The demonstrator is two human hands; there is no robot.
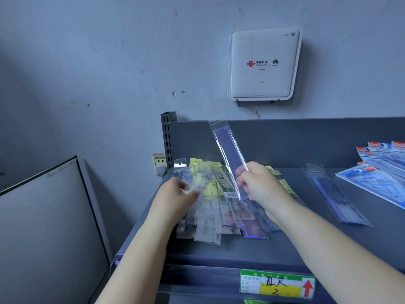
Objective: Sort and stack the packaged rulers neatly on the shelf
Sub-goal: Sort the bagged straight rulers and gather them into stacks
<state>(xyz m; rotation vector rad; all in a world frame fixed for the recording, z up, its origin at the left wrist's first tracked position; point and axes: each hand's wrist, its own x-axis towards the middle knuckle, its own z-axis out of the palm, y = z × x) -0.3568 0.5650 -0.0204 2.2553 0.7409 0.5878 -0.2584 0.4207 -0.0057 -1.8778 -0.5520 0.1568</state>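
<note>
On the grey shelf point(274, 249), 1 loose pile of packaged rulers point(219, 207) is seen at left; exact no. can't be counted. 1 clear-sleeved ruler point(228, 154) is held up, pinched by right hand point(260, 183). Pile pkts are gripped by left hand point(177, 194). 1 wall router point(264, 64) is marked "WiFi 7", "China unicom". 1 shelf tag point(277, 284) w/ red arrow is handwritten "2".
</note>
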